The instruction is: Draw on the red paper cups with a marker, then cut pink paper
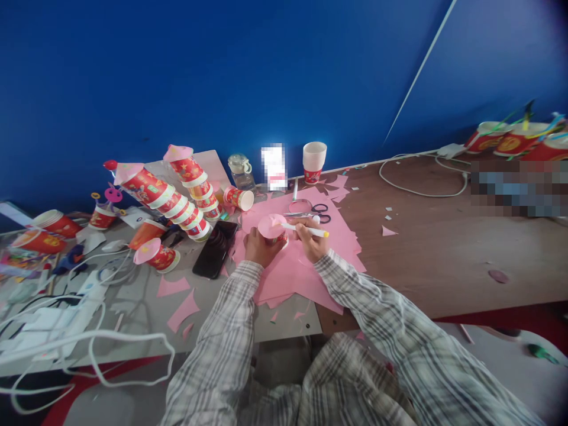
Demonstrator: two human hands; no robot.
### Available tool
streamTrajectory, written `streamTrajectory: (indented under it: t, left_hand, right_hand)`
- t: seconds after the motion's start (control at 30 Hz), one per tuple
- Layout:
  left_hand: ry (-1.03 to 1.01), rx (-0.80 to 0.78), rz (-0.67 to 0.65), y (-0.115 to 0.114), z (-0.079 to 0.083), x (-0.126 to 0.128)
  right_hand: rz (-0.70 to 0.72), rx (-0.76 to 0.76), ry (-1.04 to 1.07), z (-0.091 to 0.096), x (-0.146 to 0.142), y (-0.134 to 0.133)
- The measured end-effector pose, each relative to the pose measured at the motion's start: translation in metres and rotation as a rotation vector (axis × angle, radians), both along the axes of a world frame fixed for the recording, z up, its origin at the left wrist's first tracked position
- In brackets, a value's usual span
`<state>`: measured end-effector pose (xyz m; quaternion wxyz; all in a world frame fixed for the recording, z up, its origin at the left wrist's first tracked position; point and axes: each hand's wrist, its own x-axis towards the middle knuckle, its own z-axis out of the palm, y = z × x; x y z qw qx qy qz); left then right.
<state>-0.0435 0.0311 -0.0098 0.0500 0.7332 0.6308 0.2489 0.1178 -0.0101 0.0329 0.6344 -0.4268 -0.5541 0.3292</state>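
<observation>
My left hand [262, 246] is wrapped round a red paper cup [279, 238] topped with a pink paper cone [271, 225]. A white marker with a yellow end [317, 230] is pinched in my right hand [310, 241], its tip at the edge of the cone. Both hands are over a spread of pink paper sheets [284, 278]. Just beyond my right hand lie scissors with dark handles [320, 214] and what looks like a roll of tape [300, 206].
Stacked red cups with pink cones [160, 192] stand at the left, near a black phone [216, 249]. White cables [128, 337] and a power strip [91, 290] fill the front left. A glass jar [241, 171] and stacked cups [314, 161] stand by the blue wall.
</observation>
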Motion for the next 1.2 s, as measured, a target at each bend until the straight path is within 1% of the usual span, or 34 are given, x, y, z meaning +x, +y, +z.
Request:
streamTrajectory:
  t: [0.2,0.33,0.47,0.77,0.97,1.2]
  left_hand:
    - [0.009,-0.007,0.006,-0.0013,0.0019,0.001]
    - [0.011,-0.009,0.003,-0.001,0.002,0.0014]
    - [0.013,-0.007,0.009,-0.001,0.0022,0.0016]
    - [0.015,-0.029,0.027,-0.004,0.0078,0.0049]
    - [0.016,-0.031,0.023,-0.0051,0.0086,0.0052]
    - [0.01,-0.023,0.013,-0.0021,0.0037,0.0026]
  right_hand:
    - [0.101,-0.005,-0.01,0.0033,-0.0019,-0.0071]
    - [0.063,0.001,0.044,0.0064,-0.0019,-0.008]
    - [0.036,-0.004,0.069,0.0045,-0.0012,-0.0059]
    - [0.087,0.02,-0.067,0.0019,-0.002,-0.0081]
    - [0.118,0.048,-0.127,-0.0031,-0.0026,-0.0064]
    - [0.081,0.011,-0.094,0.0029,0.0015,-0.0056]
